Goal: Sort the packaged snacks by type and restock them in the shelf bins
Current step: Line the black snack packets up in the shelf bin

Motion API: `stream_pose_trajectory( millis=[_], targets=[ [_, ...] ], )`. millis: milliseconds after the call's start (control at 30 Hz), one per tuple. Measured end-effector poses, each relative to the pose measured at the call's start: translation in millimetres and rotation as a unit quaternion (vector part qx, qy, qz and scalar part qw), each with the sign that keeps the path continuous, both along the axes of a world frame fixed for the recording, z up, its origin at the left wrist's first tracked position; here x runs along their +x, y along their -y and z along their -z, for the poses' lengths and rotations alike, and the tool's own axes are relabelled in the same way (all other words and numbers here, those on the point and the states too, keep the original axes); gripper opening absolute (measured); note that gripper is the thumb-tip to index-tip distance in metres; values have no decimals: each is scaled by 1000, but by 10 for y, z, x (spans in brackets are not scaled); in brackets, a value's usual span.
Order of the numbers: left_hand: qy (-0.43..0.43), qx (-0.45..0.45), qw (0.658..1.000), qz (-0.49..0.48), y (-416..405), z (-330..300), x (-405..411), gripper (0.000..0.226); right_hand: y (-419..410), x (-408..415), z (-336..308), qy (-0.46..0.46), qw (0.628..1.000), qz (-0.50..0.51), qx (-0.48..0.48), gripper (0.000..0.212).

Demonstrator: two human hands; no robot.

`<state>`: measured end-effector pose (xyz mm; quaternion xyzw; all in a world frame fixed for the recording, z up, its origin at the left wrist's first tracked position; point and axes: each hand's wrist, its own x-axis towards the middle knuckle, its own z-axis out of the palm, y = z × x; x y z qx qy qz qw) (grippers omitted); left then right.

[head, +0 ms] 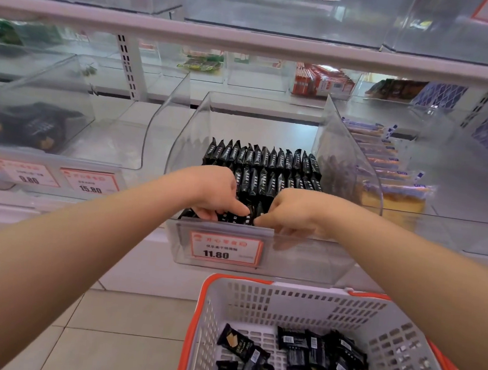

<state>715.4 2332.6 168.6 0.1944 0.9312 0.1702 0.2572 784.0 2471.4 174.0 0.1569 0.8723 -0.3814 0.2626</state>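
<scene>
Both hands reach over the front lip of a clear bin (260,254) on the shelf. The left hand (217,192) has its fingers curled down onto black snack packets (235,215) at the front of the bin, thumb pointing toward the other hand and pinching a packet there. The right hand (289,209) is curled too, its fingertips meeting the same front row right beside the left thumb; whether it actually grips a packet cannot be told.

Behind the hands, two neat rows of upright black packets (262,164) fill the middle of the bin. A price tag (225,248) reading 11.80 hangs on the bin's front.

Below and nearer the person, a grey basket with an orange rim (256,298) holds loose black packets (322,360) lying in a jumble. The bin to the right holds cake slices in clear wrappers (386,167); the bin to the left holds a few dark packets (32,126). Red boxes (319,80) sit further back on the shelf.
</scene>
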Motion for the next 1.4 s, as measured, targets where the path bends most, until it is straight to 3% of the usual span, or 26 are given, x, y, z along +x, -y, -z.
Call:
stream_pose_trajectory(
  millis=[67, 167, 300, 467, 600, 667, 767, 867, 967, 1167, 1400],
  targets=[
    [-40, -39, 998, 18, -35, 29, 15, 36, -6, 9, 29, 0, 999, -17, 36, 29],
    [-114, -87, 989, 43, -117, 76, 24, 37, 23, -9, 59, -90, 988, -46, 121, 29],
    [-74, -75, 993, 47, -132, 34, -6, 31, 79, -43, 21, -120, 984, -60, 118, 34],
    [-24, -46, 995, 84, -36, -97, 26, 16, 139, -32, 1, -141, 951, -130, 243, 39],
    [-204, -92, 962, 158, 52, -382, 168, 23, 122, 40, -194, -153, 954, -139, 219, 38],
    [-243, -85, 949, 182, 62, -507, 335, 20, 89, 154, -331, -203, 951, -135, 190, 34],
    [-322, -65, 920, 214, 10, -618, 725, 15, -49, 526, -510, -321, 910, -156, 210, 21],
    [-356, 8, 899, 256, -64, -591, 1155, 14, -308, 1085, -525, -387, 901, -147, 130, 8],
    [-320, 29, 895, 310, -194, -321, 1477, 19, -614, 1513, -224, -343, 925, -139, 91, 7],
    [-146, -64, 918, 362, -676, 747, 1694, 24, -1183, 1876, 1019, -152, 978, -85, 117, 12],
    [10, -152, 940, 306, -921, 2155, 1724, 22, -1613, 2254, 2401, 23, 991, -51, 120, 21]
  ],
)
